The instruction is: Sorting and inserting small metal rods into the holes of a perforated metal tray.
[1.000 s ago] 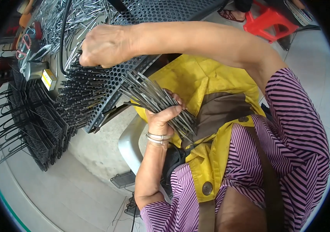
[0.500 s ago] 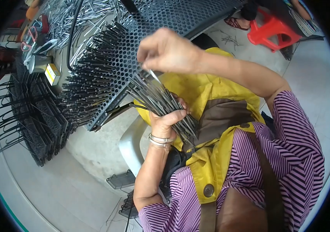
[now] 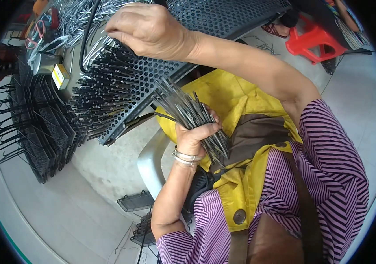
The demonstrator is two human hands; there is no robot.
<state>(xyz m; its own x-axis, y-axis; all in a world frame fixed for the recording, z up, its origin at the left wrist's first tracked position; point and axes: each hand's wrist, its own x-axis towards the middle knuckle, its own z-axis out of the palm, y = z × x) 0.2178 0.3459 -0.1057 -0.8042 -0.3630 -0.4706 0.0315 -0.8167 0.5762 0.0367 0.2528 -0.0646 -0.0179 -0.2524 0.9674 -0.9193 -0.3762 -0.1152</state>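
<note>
A thick bundle of thin grey metal rods (image 3: pixel 188 110) is gripped in my left hand (image 3: pixel 195 135), thumb across the front, above my lap. The rods slant up and to the left. My right hand (image 3: pixel 150 30) is over a black perforated rack (image 3: pixel 210 20), its fingertips pressed together at the far end of the rows. Whatever those fingers may hold is hidden. Below and left of this hand, several rows of dark rods (image 3: pixel 104 92) stand in the rack's holes.
Loose silvery rods (image 3: pixel 71 20) lie heaped at the back left. A metal cup (image 3: pixel 46 63), a yellow-and-white box (image 3: pixel 60 76) and scissors (image 3: pixel 39 30) are at the left. Black hooked mesh racks (image 3: pixel 42 132) stand below. A red stool (image 3: pixel 314 42) is at far right.
My right hand has moved up and left, from just above the bundle to over the far end of the rack's rods. My left hand keeps hold of the bundle, nearly in place.
</note>
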